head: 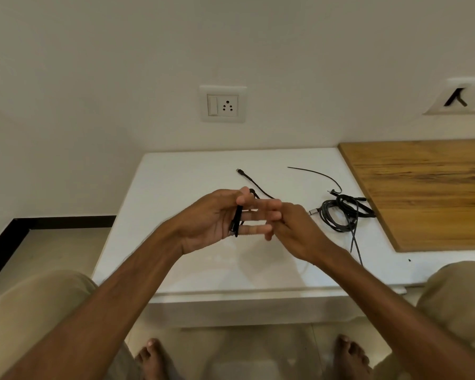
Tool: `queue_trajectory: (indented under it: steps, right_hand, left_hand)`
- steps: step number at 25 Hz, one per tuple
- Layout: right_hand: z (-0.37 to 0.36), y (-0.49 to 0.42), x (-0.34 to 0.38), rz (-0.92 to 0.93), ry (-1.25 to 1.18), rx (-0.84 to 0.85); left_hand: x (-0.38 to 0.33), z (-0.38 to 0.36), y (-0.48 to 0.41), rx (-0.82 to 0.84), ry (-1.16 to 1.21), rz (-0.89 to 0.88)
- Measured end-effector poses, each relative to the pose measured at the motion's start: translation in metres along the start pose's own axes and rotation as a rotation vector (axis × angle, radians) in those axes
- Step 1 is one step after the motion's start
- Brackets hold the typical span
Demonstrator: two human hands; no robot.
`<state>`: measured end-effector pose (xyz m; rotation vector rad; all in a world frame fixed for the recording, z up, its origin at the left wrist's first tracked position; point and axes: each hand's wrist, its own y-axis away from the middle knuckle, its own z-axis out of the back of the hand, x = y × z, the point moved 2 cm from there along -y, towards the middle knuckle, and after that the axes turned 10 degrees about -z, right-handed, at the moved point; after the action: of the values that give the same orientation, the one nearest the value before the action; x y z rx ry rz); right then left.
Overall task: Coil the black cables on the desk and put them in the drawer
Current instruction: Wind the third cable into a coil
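**Winding one cable, the rest untouched**

Coiling is under way but early. The left hand (211,218) sits mid-frame above the desk (192,264), fingers held out straight, with a few turns of black cable (237,220) wrapped round them near the knuckles. The thumb lies on top beside the turns and seems to pin them. The right hand (294,229) meets the left fingertips; it is blurred, so I cannot tell whether it pinches the cable or only guides it. Behind the hands, the unwound tail runs up the frame across the desk to its plug (239,170), so a good length is left to wind.

To the right of the hands a bundle (343,215) of dark cables lies loose on the desk, two tails trailing toward the lower edge. Above it lies a thin strand (316,173).

As I judge it, nothing is finished: this coil must be completed, the bundle and strand coiled, and everything stowed. No open drawer shows in the frame.
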<state>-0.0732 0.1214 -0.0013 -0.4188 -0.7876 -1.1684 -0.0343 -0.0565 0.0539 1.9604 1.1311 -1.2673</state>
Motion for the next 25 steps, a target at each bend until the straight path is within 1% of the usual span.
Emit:
queue_trajectory:
  steps: [5,9,14,17,20,21,23,25]
  right_hand:
    - [-0.012,0.009,0.009,0.008,0.013,0.177]
    - [-0.018,0.018,0.02,0.027,-0.048,0.317]
    - [-0.027,0.026,0.028,0.174,0.005,0.388]
    - [-0.03,0.029,0.033,0.193,-0.043,0.372]
    - [-0.024,0.026,0.04,0.243,-0.05,0.268]
    - [-0.022,0.025,0.041,0.259,-0.041,0.244]
    - [-0.02,0.024,0.037,0.261,0.038,0.232]
    - [-0.021,0.022,0.028,0.195,0.225,0.256]
  left_hand:
    - [-0.003,0.01,-0.003,-0.08,0.115,-0.16]
    - [0.003,0.018,-0.009,-0.185,0.155,-0.24]
    - [0.006,0.025,-0.012,-0.296,0.055,-0.295]
    - [0.006,0.03,-0.011,-0.332,-0.086,-0.288]
    - [0.009,0.031,-0.013,-0.346,-0.22,-0.268]
    - [0.009,0.029,-0.014,-0.335,-0.298,-0.26]
    - [0.008,0.025,-0.013,-0.308,-0.532,-0.26]
    - [0.009,0.023,-0.011,-0.304,-0.762,-0.29]
